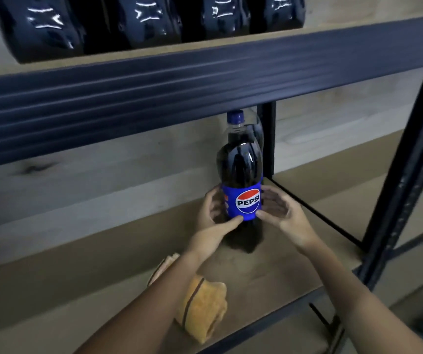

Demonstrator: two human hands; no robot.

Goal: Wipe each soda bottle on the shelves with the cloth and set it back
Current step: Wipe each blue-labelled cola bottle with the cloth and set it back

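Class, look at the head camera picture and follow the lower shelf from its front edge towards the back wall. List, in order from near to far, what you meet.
Folded orange cloth → the two hands, left hand and right hand, holding the front soda bottle → a second bottle right behind it.

The soda bottle [241, 180] holds near-black cola under a blue cap [235, 116], with a blue label bearing a red, white and blue Pepsi roundel. The near cloth [202, 310] is orange-yellow with a dark brown stripe. Shelf boards [269, 272] are tan; the rack frame [179, 80] is dark navy. Upper bottles [149, 21] look glossy black.
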